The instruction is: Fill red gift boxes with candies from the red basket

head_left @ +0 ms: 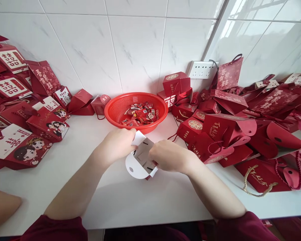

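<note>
A small gift box [141,155] stands open on the white table in front of me, its white inside facing up, with dark slits and a rounded flap that has a hole. My left hand [121,142] pinches the box's far left edge between thumb and fingers. My right hand [167,155] is curled at the box's right side, fingertips bent over the rim and partly hidden. Just beyond the box sits a red plastic basket [111,117] holding small red-wrapped packets [142,113].
Red gift boxes [25,147] are piled on the left. More red boxes [220,130], several with cord handles, crowd the right. A power strip [202,69] is by the tiled wall [137,50]. Another person's bare arm [3,207] shows at lower left.
</note>
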Action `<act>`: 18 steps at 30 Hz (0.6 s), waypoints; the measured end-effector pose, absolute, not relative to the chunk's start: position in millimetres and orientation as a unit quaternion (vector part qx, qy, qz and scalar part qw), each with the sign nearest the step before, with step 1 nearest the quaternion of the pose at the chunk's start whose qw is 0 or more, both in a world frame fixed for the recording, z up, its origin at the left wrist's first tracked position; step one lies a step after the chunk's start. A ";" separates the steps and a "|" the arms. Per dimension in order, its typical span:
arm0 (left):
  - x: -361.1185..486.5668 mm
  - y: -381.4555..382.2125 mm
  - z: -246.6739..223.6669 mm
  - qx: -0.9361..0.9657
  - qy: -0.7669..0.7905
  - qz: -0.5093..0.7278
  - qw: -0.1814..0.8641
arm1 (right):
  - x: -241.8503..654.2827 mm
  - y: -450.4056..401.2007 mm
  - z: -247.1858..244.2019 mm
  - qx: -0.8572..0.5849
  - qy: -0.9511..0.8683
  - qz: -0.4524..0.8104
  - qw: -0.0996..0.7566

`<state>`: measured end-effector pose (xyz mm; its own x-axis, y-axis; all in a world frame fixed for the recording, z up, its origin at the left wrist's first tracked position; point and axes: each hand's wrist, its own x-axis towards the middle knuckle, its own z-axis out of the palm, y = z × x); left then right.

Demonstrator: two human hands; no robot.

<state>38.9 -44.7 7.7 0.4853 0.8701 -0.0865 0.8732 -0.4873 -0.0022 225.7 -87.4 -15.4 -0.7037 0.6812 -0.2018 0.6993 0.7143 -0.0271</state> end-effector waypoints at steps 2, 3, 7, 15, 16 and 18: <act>44.6 -47.0 3.7 0.852 0.520 -0.065 -0.011 | 225.9 -90.9 -14.1 0.377 0.919 -0.053 0.100; 47.6 -47.9 1.6 0.852 0.517 -0.078 -0.009 | 226.0 -92.6 -13.3 0.381 0.917 -0.052 0.103; 60.1 -48.4 -7.6 0.856 0.501 -0.121 0.042 | 230.4 -95.1 -9.7 0.401 0.906 -0.089 0.104; 68.2 -44.3 -15.4 0.870 0.464 -0.154 0.059 | 257.7 -80.9 2.5 0.519 0.847 -0.108 -0.038; 67.9 -44.2 -15.6 0.872 0.462 -0.155 0.057 | 257.0 -78.7 2.6 0.540 0.835 -0.092 -0.043; 67.5 -44.0 -16.0 0.875 0.456 -0.155 0.052 | 252.2 -74.1 0.0 0.576 0.814 -0.068 -0.007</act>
<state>67.5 -44.0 -16.0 0.5353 0.7821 -0.3190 0.8142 -0.5783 -0.0514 252.2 -74.1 0.0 -0.3357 0.9396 -0.0669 0.9376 0.3264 -0.1200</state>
